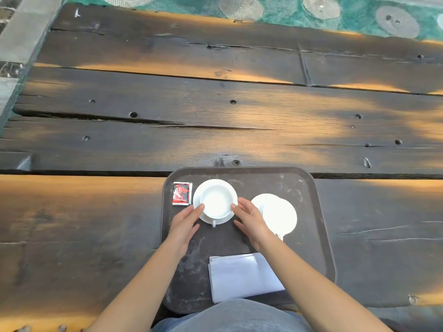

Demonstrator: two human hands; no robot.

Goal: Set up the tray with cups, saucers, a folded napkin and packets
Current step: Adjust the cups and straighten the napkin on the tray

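Folded napkin sits nearest on the tray. Left hand and right hand, fingers spread, bracket the cup on its saucer, gripping nothing. Second cup set beside, packets placed; nearly done, I'd say. Beyond, dark plank table, green floor.

Both my bare forearms reach forward from the bottom of the view, angling in toward each other. My left hand is flat, palm down, fingers loosely together and pointing ahead. My right hand mirrors it, fingers spread a bit, thumb out. Neither is gripping anything.
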